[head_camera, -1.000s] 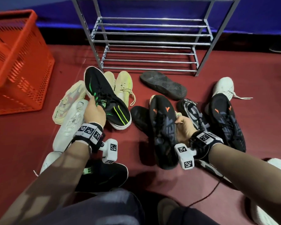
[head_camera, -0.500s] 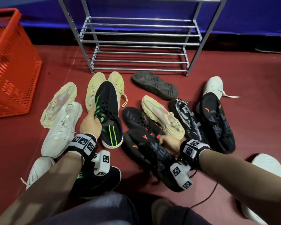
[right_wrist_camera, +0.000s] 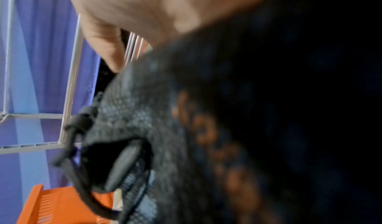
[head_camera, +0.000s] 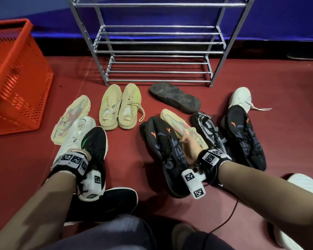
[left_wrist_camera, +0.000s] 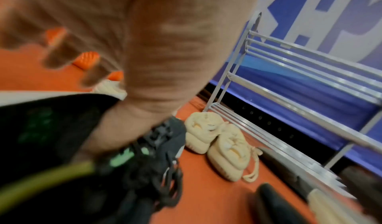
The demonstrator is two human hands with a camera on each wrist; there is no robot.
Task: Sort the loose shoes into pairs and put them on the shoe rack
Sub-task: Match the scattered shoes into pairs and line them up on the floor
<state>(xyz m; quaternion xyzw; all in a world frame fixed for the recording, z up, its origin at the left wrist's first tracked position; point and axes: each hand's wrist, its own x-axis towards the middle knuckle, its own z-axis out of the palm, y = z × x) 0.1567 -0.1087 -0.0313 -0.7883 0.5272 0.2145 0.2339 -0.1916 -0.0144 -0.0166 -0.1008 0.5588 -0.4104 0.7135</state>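
since the earlier frame the black shoe with green stripes [head_camera: 95, 141] has come back from beside the pale yellow pair [head_camera: 121, 107] toward the person and now lies partly over the white shoe [head_camera: 76, 136], just ahead of its mate, a second black and green shoe [head_camera: 114, 201] near the person's knee; the black shoe with orange marks [head_camera: 163, 152] has swung from lying slantwise to pointing at the rack. left hand [left_wrist_camera: 144, 64] grasps the green-striped shoe at its opening, thumb down by the laces in the left wrist view; in the head view the hand is mostly hidden behind the wristband. right hand [head_camera: 189, 148] grasps the orange-marked shoe at its collar, fingers curled into the opening; the right wrist view is blurred and filled by dark mesh. its match, another black shoe with orange marks [head_camera: 244, 139], lies on the floor to the right, well apart, beside a black and white patterned shoe [head_camera: 209, 130]. a cream and pink shoe [head_camera: 181, 127] lies touching the held shoe; its likeness [head_camera: 70, 120] lies left by the white one. one dark shoe, sole up [head_camera: 175, 98], lies before the shoe rack [head_camera: 157, 42]. red floor [head_camera: 125, 159]; orange basket [head_camera: 16, 78] at left.
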